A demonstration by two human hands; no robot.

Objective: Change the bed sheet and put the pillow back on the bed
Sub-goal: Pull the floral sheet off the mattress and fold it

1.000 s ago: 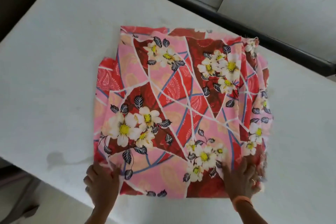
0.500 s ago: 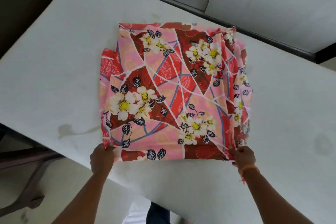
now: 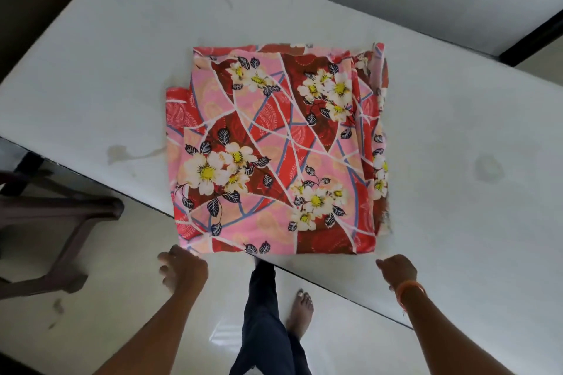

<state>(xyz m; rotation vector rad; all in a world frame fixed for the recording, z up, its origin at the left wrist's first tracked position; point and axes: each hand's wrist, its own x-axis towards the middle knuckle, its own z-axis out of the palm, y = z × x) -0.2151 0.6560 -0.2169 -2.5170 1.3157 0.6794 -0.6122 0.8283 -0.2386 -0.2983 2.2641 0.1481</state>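
Note:
A folded bed sheet [image 3: 274,146], pink and red with white flowers, lies on the bare white mattress [image 3: 106,70]. Its near edge reaches the mattress's front edge. My left hand [image 3: 182,269] hovers just below the sheet's near left corner, fingers loosely curled and holding nothing. My right hand [image 3: 397,271], with an orange band at the wrist, is a little below the near right corner and apart from the cloth, fingers loosely curled. No pillow is in view.
A dark bed frame edge [image 3: 530,36] runs along the mattress's far side, with pale wall panels behind. A dark wooden stool [image 3: 61,222] stands on the light floor at the left. My legs and a bare foot [image 3: 300,310] are below the mattress edge.
Both hands gripped the sheet's near corners half a second ago and pulled it toward the edge. Now they have let go and drawn back below it.

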